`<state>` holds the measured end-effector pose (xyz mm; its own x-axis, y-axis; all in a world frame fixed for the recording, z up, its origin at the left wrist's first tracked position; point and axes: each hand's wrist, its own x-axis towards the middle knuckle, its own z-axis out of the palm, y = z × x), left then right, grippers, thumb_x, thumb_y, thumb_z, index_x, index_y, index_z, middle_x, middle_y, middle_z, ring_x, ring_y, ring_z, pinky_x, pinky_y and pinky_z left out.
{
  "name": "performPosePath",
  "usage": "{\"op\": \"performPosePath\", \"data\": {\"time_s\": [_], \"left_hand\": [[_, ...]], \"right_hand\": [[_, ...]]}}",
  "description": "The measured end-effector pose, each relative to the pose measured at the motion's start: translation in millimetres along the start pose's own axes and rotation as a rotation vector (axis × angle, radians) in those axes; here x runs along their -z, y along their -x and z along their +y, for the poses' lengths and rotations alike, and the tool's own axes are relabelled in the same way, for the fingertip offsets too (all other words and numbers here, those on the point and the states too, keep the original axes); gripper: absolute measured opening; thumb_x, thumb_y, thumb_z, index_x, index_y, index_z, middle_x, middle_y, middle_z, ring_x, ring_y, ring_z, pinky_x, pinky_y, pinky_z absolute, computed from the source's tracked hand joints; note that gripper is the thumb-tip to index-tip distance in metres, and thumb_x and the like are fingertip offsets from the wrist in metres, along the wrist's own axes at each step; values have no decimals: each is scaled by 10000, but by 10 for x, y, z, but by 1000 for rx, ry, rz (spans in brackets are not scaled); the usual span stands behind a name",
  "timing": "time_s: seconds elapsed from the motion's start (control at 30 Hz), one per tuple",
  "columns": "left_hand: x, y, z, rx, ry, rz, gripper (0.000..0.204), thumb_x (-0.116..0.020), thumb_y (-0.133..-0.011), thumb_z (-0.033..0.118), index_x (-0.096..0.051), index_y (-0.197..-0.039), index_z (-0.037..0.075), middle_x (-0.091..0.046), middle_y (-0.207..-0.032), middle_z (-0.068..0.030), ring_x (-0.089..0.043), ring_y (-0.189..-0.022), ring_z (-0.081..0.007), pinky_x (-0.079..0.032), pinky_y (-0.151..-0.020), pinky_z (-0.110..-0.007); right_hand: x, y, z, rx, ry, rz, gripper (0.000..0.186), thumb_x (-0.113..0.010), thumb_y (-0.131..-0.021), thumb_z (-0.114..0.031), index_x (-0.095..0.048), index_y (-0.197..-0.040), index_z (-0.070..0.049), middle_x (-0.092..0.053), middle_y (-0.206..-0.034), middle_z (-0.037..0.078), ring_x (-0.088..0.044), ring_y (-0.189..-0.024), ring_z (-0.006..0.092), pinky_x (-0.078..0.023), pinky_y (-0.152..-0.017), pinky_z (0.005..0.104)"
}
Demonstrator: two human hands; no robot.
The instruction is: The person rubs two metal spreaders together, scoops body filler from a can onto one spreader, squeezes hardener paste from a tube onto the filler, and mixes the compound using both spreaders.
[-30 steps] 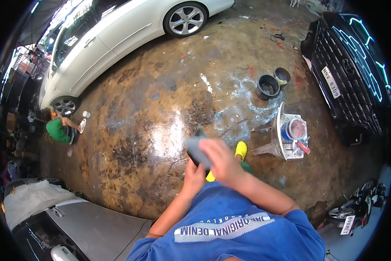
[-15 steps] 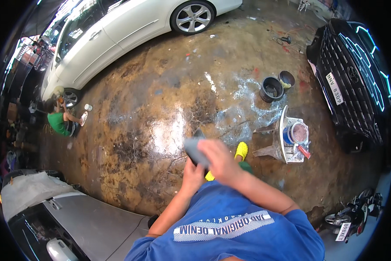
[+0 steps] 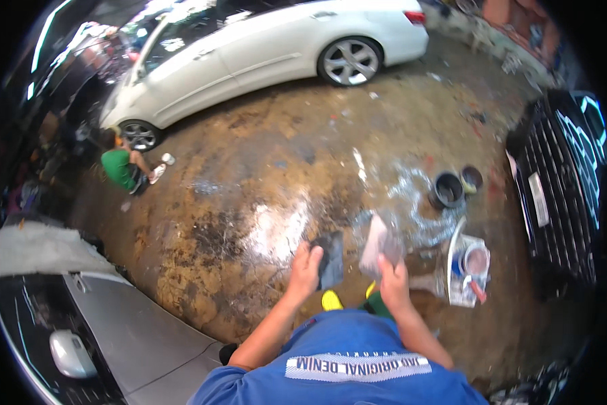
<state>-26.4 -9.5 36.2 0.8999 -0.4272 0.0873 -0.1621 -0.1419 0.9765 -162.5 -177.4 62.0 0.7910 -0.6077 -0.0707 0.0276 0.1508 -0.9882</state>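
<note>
My left hand [image 3: 304, 270] grips a dark grey, roughly rectangular flat sheet [image 3: 331, 260], thumb across its near side. To the right of it, my right hand [image 3: 393, 280] is closed on the lower end of a pale pinkish-grey flat piece [image 3: 376, 244]. That piece is smeared by motion, so its exact kind is unclear. A gap separates the two pieces, both held up in front of my blue shirt and above the floor.
A white stool [image 3: 457, 283] at the right bears a tub [image 3: 476, 260] and a red-handled tool [image 3: 478, 290]. Beyond stand black buckets [image 3: 446, 191]. A white car [image 3: 249, 57], a black vehicle front [image 3: 553, 196] and a grey car [image 3: 148, 331] surround the wet floor. A person in green [image 3: 119, 169] sits by the white car's wheel.
My hands were together over a grey piece; now they are apart, each with its own flat piece. The view has shifted, showing more of the white car.
</note>
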Motion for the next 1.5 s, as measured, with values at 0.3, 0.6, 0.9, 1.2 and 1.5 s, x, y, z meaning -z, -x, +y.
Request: {"op": "performPosePath", "data": {"time_s": [0.3,0.6,0.9,1.2,1.5], "left_hand": [[-184,22,41,170,109,63,207,-682,-881,163,-642,-942,-31,-639,-793,-28,-590,-720,-93,-491,-636,-280],[-412,268,278,96,351,-301,624,-657,-761,11,-449,-1348,39,-483,-1274,-104,-487,-1085,-170,-407,-946,-295],[-175,91,685,-330,271,-443,911,-611,-917,244,-8,-1571,47,-28,-1645,-158,-107,-1509,-320,-139,-1210,-418],[-166,246,801,-221,266,-471,898,-627,-893,93,-41,-1572,39,-113,-1634,-172,-138,-1508,-294,-145,-1211,-392],[-122,585,873,-216,264,-454,927,-485,-772,-110,-38,-1572,25,-144,-1619,-168,-187,-1480,-221,-162,-1194,-331]], "right_hand": [[-23,189,2,-33,366,-101,350,-510,-972,-89,-531,-1284,67,-608,-1234,204,-575,-1174,302,-428,-1005,364],[37,-19,-333,737,797,-204,464,-616,-764,16,-593,-1227,20,-606,-1230,194,-557,-1192,375,-428,-1042,461],[-331,395,-854,958,580,-442,391,-633,-761,48,-612,-1152,45,-637,-1140,199,-646,-1044,382,-519,-943,470],[-349,343,-581,974,595,-291,425,-671,-778,22,-593,-1195,45,-612,-1179,208,-619,-1082,389,-515,-954,457],[-85,-6,-301,699,600,-154,448,-628,-783,47,-588,-1229,48,-605,-1201,208,-591,-1139,371,-470,-991,436]]}}
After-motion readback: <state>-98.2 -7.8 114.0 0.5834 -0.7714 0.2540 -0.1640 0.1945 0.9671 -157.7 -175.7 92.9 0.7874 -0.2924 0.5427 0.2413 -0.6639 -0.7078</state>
